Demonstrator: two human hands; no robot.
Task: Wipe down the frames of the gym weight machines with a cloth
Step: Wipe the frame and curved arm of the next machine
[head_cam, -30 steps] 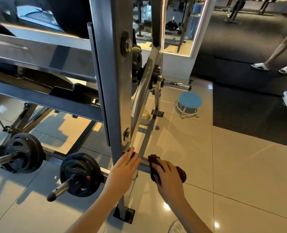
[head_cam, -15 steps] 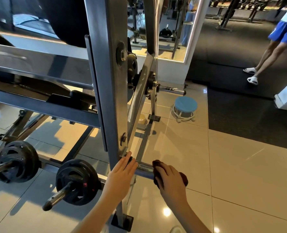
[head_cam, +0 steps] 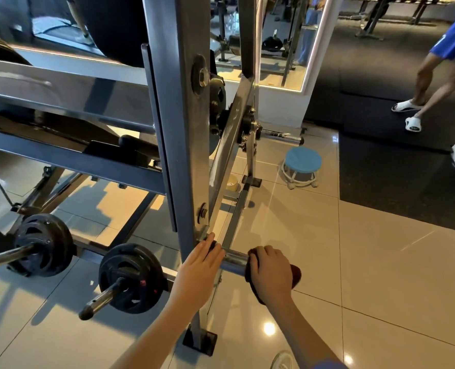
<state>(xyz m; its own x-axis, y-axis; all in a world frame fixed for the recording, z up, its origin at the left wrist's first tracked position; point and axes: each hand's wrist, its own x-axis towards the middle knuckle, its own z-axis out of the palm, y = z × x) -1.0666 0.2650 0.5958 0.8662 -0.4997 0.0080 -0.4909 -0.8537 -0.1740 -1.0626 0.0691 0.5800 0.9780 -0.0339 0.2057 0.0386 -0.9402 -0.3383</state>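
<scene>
The right grip [head_cam: 270, 272] curls round the dark cloth [head_cam: 296, 274], seemingly wrapped over the chrome peg [head_cam: 234, 261] at its outer end. The left grip [head_cam: 197, 270] rests flat-fingered against the frame upright [head_cam: 178, 129]. The tiled floor [head_cam: 381, 275] spreads rightward.

A round blue stool [head_cam: 303, 159] on a white wheeled base is set on the glossy tiled floor [head_cam: 381, 262], near a dark mat [head_cam: 394, 182]. On the mat, a person [head_cam: 431, 75] in blue shorts and white sandals [head_cam: 406, 105] is seen. Two black weight plates [head_cam: 130, 278] are carried on bars at left.

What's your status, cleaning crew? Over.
Right hand grips cloth on chrome peg. Left hand flat against upright. Weight plate sits left, not blocking.
</scene>
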